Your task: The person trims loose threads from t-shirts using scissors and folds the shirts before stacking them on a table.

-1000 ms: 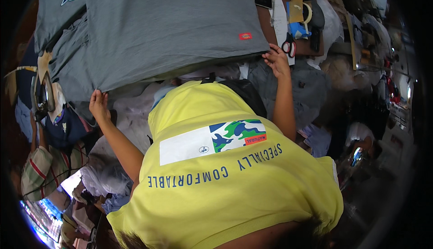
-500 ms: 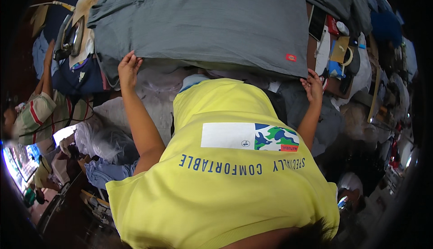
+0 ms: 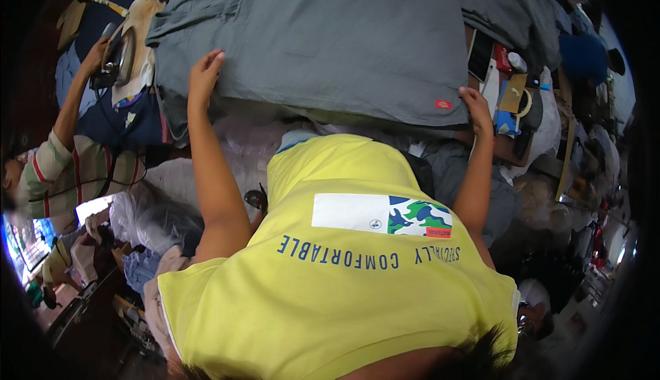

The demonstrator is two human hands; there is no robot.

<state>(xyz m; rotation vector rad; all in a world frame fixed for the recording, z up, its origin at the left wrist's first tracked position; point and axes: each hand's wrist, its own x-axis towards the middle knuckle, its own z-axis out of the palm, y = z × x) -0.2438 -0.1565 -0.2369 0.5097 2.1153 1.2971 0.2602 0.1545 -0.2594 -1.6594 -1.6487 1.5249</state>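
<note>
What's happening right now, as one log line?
left hand: over grey garment, grip unclear | right hand: at garment's right edge, near red label | co-worker's hand: at iron

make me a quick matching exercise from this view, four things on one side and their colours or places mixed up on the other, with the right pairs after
Things
1. wearer's shirt
2. spread garment
3. roll of tape
4. iron

Colours and places
A. far left of the picture, by a co-worker's hand
B. cream, to the right of the person's right hand
C. yellow, with a printed panel
D. grey, with the person's left hand at its lower left part

Right pairs
1-C, 2-D, 3-B, 4-A
</note>
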